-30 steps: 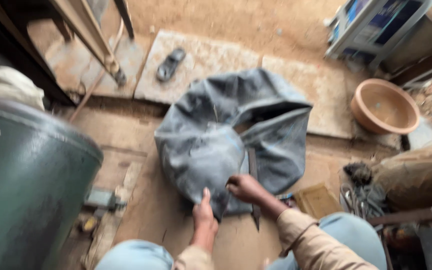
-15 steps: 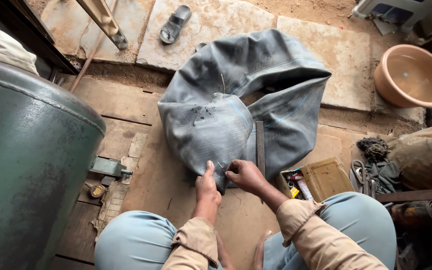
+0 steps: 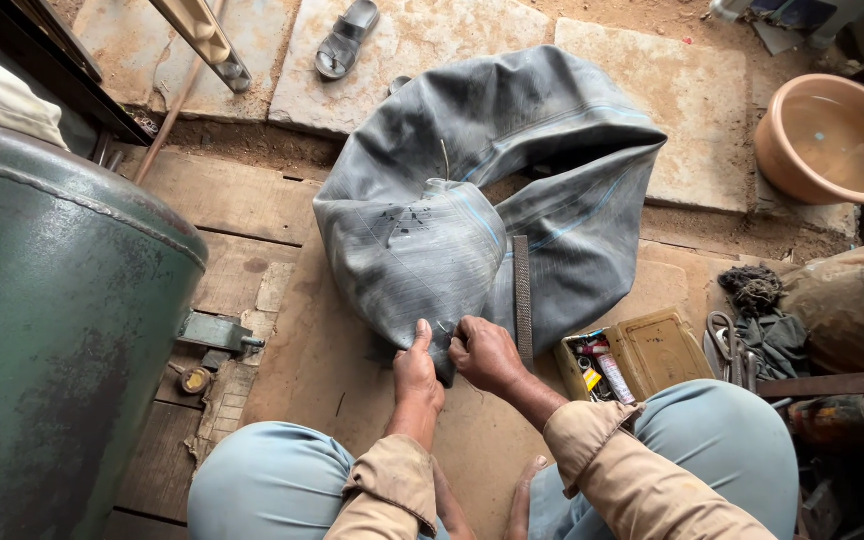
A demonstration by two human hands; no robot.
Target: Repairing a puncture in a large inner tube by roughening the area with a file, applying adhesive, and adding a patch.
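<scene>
I see a big grey rubber inner tube (image 3: 472,190) lying collapsed and folded on the wooden floor boards (image 3: 232,200), and I place everything else against it; its near fold hangs toward my knees, and both of my hands meet there. My left hand (image 3: 417,368) is closed on the tube's near edge, thumb up along the rubber and fingers curled under it; my right hand (image 3: 484,352) is just beside it, touching it, fingers bent and pinching the same edge; I cannot tell whether anything small sits between those fingertips. A flat metal file (image 3: 522,295) lies on the tube just right of my right hand, pointing away from me. Right of the tube's near side sits an open yellowish tin box (image 3: 652,350) with small tubes in it; beyond that, a heap of dark rags (image 3: 767,320). Far right of the tube stands a terracotta-coloured basin (image 3: 832,135). Beyond the tube, on a stone slab (image 3: 422,50), lies a sandal (image 3: 345,38). Left of the tube, well apart, rises a green metal tank (image 3: 62,340).
</scene>
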